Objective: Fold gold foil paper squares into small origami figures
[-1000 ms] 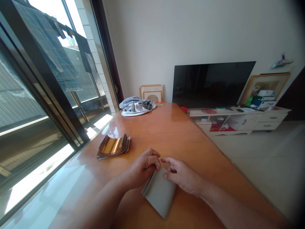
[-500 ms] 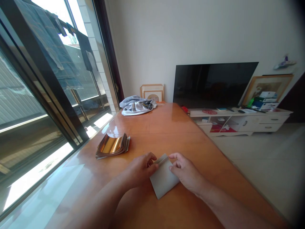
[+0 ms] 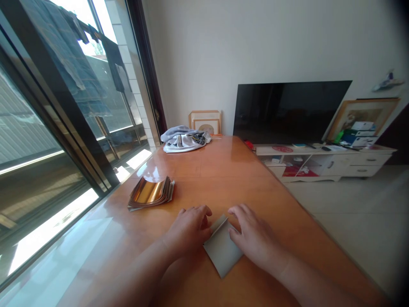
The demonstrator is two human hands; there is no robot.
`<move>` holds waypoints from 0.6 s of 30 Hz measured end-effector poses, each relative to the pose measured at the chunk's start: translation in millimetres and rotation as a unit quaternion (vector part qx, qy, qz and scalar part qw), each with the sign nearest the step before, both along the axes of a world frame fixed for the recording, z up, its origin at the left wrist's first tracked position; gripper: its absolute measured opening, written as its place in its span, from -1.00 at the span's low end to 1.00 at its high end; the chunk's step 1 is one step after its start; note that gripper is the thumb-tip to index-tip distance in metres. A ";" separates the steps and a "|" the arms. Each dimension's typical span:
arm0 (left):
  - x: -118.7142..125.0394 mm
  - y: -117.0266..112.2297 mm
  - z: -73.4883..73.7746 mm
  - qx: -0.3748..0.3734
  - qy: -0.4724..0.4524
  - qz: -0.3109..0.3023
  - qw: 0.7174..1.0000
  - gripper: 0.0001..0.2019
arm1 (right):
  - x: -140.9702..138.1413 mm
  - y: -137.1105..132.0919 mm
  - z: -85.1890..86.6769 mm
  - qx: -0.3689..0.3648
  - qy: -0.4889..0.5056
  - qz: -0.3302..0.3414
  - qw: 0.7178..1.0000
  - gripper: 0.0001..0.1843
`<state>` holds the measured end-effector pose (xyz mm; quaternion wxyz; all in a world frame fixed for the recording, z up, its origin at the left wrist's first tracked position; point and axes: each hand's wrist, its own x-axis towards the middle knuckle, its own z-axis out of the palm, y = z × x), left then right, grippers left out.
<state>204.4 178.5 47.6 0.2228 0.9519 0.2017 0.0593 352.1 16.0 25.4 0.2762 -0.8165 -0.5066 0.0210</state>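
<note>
A folded grey paper sheet (image 3: 222, 251) lies on the wooden table, with a narrow flap raised along its upper edge. My left hand (image 3: 188, 230) sits against its left side, fingers curled, thumb hidden. My right hand (image 3: 255, 236) is at its right side, with the fingertips spread on or beside the paper. Left of my hands, a stack of copper-gold foil sheets (image 3: 150, 192) lies with its top sheets curled up.
The orange-brown wooden table (image 3: 223, 162) runs along a glazed window (image 3: 96, 106). A crumpled grey cloth (image 3: 185, 140) and a framed picture (image 3: 205, 122) stand at the far end. A TV (image 3: 287, 111) sits on a white cabinet (image 3: 322, 164) to the right.
The grey sheet has shifted up the table and looks shorter and more tightly folded. My hands have moved apart from its top edge to its sides.
</note>
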 end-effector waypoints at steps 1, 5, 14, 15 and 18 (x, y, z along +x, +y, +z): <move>0.4 -1.6 0.6 0.013 0.001 -0.004 1.000 -0.71 | -0.2 -1.0 2.5 0.000 -0.011 0.018 1.000 -0.67; 1.3 -4.9 0.2 0.051 0.006 -0.017 0.999 -0.71 | 1.1 -3.0 9.4 0.001 -0.028 0.080 0.996 -0.69; 0.9 -4.6 -1.5 0.076 -0.005 -0.007 0.997 -0.74 | 2.3 1.9 2.7 -0.009 -0.096 0.095 0.991 -0.90; 0.3 -5.2 0.8 0.077 -0.015 -0.005 0.997 -0.75 | 1.6 2.7 1.4 -0.009 -0.106 0.085 0.991 -0.91; -1.6 -7.3 8.1 0.072 -0.048 -0.020 0.996 -0.81 | -0.7 4.5 -1.2 -0.015 -0.140 0.059 0.988 -0.90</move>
